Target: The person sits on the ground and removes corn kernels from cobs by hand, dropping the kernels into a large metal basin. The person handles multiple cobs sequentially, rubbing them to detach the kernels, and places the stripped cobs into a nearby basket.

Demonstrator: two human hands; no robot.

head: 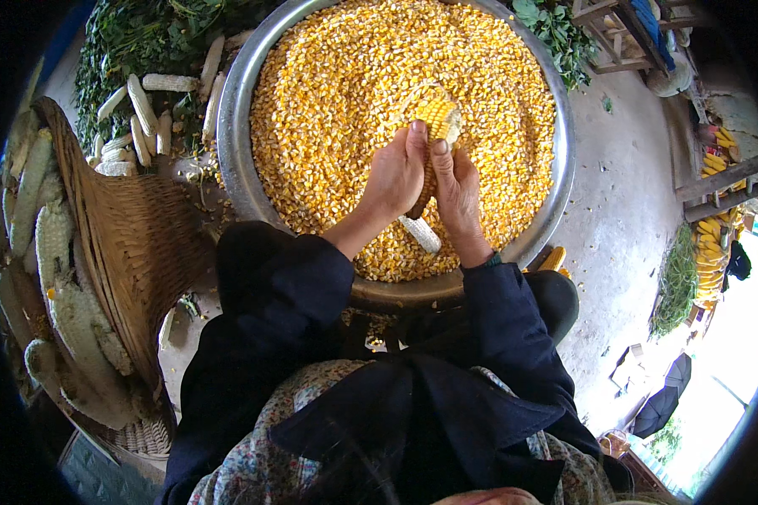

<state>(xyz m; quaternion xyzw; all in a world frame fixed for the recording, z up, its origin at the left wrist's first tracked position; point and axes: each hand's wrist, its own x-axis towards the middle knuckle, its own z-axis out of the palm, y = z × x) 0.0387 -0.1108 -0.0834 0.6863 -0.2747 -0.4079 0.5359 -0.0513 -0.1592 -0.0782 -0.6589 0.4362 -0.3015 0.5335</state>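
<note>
Both hands meet over a wide metal basin filled with loose yellow corn kernels. A partly shelled corn cob, with yellow kernels on its visible upper side, is gripped between my left hand and my right hand. Both thumbs press near its pale end. Between the hands a darker, reddish-brown piece points down; whether it is part of the same cob I cannot tell. Just below them, a bare white cob lies on the kernels.
At left stands a woven basket full of stripped cobs. More bare cobs lie by green leafy plants beyond it. Unshelled corn rests beside the basin's lower right rim. Wooden racks and stacked yellow corn are farther right.
</note>
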